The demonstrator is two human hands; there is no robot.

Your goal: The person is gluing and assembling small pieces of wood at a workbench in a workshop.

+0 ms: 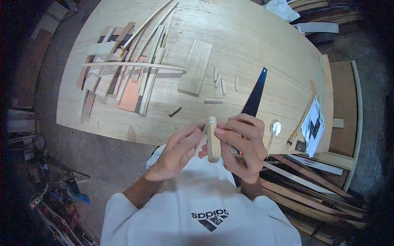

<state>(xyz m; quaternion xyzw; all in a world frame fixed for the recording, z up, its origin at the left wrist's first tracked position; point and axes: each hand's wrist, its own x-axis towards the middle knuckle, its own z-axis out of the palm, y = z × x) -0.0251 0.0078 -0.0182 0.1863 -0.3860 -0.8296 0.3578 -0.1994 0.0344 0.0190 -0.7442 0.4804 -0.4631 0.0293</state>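
Observation:
Upright in front of my chest, just off the table's near edge, is a short pale wooden block [213, 143] with rounded corners. My left hand [173, 155] is closed on it from the left, with its fingertips near the top end. A thin pale edge shows between the left fingers and the block; what it is I cannot make out. From the right, my right hand [248, 149] grips the block between thumb and bent fingers. Past the right hand a handsaw [256, 92] lies on the table, its dark blade pointing away and its handle mostly hidden.
On the plywood table [234, 24] lie a flat board [195, 67], several small wooden pieces [214, 100] and a dark stick [175, 111]. Long strips and offcuts [135, 82] pile up at the left. Printed paper [314, 129] is at the right edge; boards [303, 188] lie below.

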